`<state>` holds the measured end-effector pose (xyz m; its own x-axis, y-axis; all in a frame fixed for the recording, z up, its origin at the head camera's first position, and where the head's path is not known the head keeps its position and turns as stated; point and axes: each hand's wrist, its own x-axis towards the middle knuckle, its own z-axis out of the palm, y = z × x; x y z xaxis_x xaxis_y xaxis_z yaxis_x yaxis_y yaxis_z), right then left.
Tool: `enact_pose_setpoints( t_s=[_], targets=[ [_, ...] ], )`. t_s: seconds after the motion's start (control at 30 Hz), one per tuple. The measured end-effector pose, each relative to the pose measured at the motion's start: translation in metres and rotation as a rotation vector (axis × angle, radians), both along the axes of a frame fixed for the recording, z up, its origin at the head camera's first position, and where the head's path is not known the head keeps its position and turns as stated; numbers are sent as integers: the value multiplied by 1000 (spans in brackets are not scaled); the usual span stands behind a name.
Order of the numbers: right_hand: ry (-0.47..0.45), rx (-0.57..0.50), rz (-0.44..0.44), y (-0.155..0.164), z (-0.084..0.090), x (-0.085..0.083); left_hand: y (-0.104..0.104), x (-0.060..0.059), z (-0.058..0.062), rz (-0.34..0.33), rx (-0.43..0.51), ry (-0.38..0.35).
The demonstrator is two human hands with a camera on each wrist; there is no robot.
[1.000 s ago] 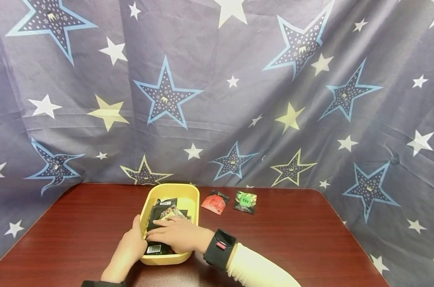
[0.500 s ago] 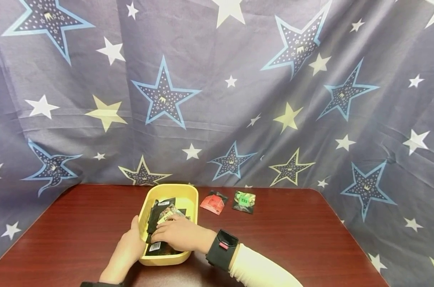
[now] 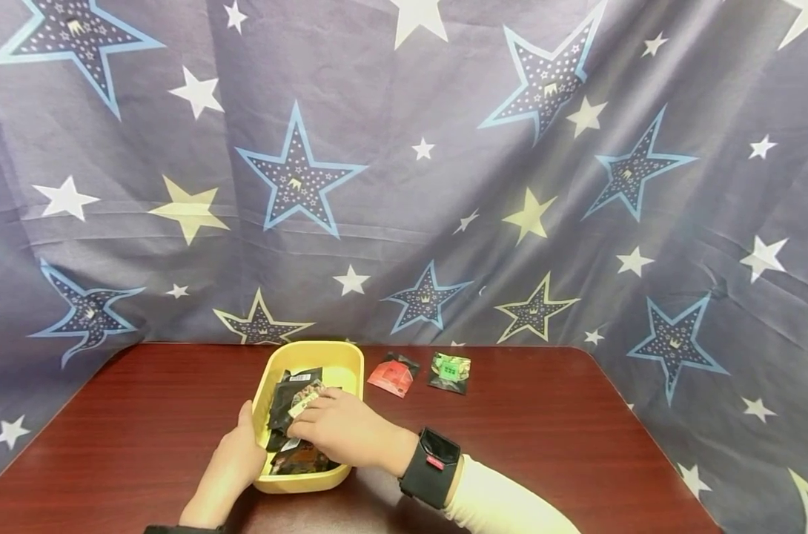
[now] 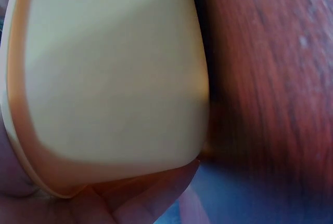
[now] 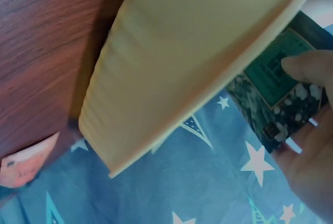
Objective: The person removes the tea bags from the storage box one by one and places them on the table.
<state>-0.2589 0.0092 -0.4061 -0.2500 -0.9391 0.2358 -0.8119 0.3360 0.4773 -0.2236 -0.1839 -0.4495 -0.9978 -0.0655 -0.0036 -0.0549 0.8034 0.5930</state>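
My left hand point(image 3: 233, 456) grips the left side of a yellow plastic bin point(image 3: 356, 367), its thumb along the rim and its fingers point(image 4: 156, 195) against the outer wall. Inside the bin several dark packets point(image 3: 284, 406) lie loosely, some showing white barcode labels. Over the bin's right side reaches my right hand point(image 3: 350, 430). In the right wrist view it pinches a small square packet point(image 5: 273, 86) with a green label and plant pictures, thumb on the front and fingers behind. The packet's far corner is hidden behind the bin's rim there.
On the reddish-brown wooden table point(image 3: 524, 437), right of the bin, lie a red packet point(image 3: 394, 374) and a green-labelled packet point(image 3: 450, 372). A grey star-patterned cloth point(image 3: 404, 200) hangs behind the table's back edge.
My right hand has drawn slightly right from the bin's left part, and its spread fingers have come together on a packet. My left hand keeps its grip. The head view has shifted slightly.
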Motion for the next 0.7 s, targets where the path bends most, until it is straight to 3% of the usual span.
enact_pose_setpoints(
  t_s=[0.17,0.37,0.53,0.7],
  targets=[
    [106,-54,-14,10,7,7,-2,1,0,0,4,-15],
    [108,-229,-38,34,13,9,-2,0,2,6,10,-41],
    [95,-354,-65,58,5,3,-2,-2,1,5,4,-28],
    [83,-370,-149,85,-11,-1,-1,-1,0,-1,8,-21]
  ],
)
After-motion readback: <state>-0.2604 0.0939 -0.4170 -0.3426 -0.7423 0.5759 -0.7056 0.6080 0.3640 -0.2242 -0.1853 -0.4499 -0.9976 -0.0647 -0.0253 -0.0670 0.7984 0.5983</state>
